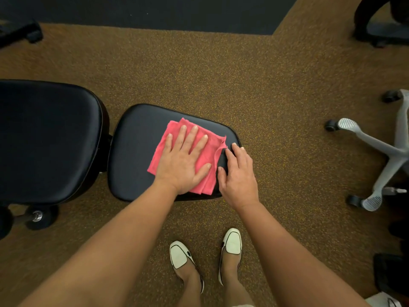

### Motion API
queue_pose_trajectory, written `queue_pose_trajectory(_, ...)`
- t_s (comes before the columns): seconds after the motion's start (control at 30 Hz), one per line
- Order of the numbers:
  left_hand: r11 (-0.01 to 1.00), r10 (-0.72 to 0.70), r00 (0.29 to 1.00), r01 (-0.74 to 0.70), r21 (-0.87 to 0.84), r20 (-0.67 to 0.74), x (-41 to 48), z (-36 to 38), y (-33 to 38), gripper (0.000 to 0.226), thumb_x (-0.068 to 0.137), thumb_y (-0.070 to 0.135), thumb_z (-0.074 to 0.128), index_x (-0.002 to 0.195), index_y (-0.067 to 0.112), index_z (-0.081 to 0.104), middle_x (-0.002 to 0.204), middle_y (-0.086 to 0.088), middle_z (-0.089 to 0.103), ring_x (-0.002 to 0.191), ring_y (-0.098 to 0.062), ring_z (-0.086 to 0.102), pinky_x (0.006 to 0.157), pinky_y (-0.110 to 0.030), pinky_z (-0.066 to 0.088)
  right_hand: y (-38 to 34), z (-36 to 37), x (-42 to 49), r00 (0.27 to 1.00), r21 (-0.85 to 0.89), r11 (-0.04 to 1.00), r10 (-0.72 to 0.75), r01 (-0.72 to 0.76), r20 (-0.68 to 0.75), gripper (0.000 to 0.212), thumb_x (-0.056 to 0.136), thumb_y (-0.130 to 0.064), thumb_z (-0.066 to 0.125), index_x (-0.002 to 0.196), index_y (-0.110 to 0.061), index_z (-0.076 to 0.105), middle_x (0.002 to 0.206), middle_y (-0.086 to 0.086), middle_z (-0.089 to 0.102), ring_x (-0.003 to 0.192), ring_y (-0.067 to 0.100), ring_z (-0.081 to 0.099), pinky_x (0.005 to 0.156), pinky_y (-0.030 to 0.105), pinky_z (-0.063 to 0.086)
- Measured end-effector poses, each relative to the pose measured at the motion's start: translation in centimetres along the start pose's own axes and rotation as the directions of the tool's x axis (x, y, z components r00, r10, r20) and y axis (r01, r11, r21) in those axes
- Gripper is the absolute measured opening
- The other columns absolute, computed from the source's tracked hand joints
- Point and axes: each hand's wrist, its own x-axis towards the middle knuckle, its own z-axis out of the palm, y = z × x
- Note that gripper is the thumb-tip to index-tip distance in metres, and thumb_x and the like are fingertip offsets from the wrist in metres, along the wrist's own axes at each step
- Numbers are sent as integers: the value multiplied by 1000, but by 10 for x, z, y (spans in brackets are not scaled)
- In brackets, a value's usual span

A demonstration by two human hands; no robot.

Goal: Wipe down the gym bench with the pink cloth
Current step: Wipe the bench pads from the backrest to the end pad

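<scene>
The gym bench shows 2 black padded sections: a large pad (48, 140) at the left and a smaller seat pad (135, 151) in the middle, a narrow gap between them. The pink cloth (212, 151), folded into layers, lies on the right half of the seat pad. The left hand (183, 160) presses flat on the cloth, fingers straight and spread, grasping nothing. The right hand (239, 176) rests on the pad's right end just beside the cloth, fingers loosely bent with their tips on the black surface, holding nothing. Below, 2 cream shoes (179, 254) with dark trim stand on the speckled brown floor (276, 96). A grey chair base (394, 151) on castors stands well apart at the right.
</scene>
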Motion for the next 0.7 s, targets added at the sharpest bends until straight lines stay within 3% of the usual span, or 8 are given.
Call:
queue_pose_trajectory(0.13, 952, -297, 954, 294, -85, -33, -5, 1, 34, 69, 93, 55, 22, 154, 22, 12, 162, -10, 3, 148, -32, -2, 118, -54, 4, -1, 0, -1, 1000, 10, 1000, -1, 2, -7, 53, 92, -29, 47, 136, 1, 47, 148, 16, 38, 139, 34, 29, 115, 40, 24)
queue_pose_trajectory(0.2, 924, -372, 928, 368, -101, -26, -7, 1, 46, 69, 93, 53, 22, 153, 20, 15, 161, -12, 5, 148, -35, -1, 118, -55, 4, 0, -1, 0, 1000, 21, 1000, -8, 8, 1, 52, 93, -27, 51, 137, 0, 46, 149, 15, 37, 139, 33, 28, 115, 40, 23)
queue_pose_trajectory(0.27, 940, -336, 942, 333, -77, -21, -9, 1, 45, 71, 93, 56, 21, 153, 21, 12, 161, -13, 4, 148, -36, -2, 117, -56, 3, 3, -2, 0, 1000, 25, 999, -22, 21, 12, 52, 93, -27, 51, 138, -4, 45, 150, 13, 36, 140, 32, 27, 116, 40, 23)
queue_pose_trajectory(0.37, 986, -167, 986, 167, -30, -8, -4, -1, 28, 75, 91, 63, 20, 154, 25, 6, 162, -10, -2, 147, -34, -8, 117, -57, 1, 6, -4, 2, 999, 38, 999, -31, 30, 27, 52, 91, -30, 47, 138, -7, 45, 148, 10, 37, 138, 31, 28, 115, 41, 27)
queue_pose_trajectory(0.5, 1000, 9, 1000, -9, 4, 13, 14, -6, 6, 81, 86, 71, 23, 154, 28, 10, 162, -5, -3, 148, -28, -8, 118, -54, 1, 7, -7, 5, 999, 30, 999, -46, 45, 23, 47, 87, -30, 46, 127, -6, 50, 140, 13, 43, 130, 33, 35, 109, 46, 34)
queue_pose_trajectory(0.6, 999, -36, 999, 36, -4, 11, 18, -6, 8, 82, 86, 71, 23, 154, 28, 7, 162, -3, -5, 148, -26, -10, 118, -51, -1, 8, -8, 7, 999, 27, 998, -53, 52, 5, 45, 86, -28, 53, 125, -6, 52, 139, 12, 44, 127, 31, 37, 108, 45, 35)
queue_pose_trajectory(0.7, 964, -259, 966, 256, -77, -27, 15, -4, 28, 82, 87, 67, 26, 154, 24, 8, 162, -7, -1, 148, -28, -7, 119, -50, 0, 5, -8, 6, 999, 42, 998, -41, 43, -29, 48, 86, -29, 49, 126, -4, 54, 139, 14, 46, 124, 32, 39, 107, 43, 36)
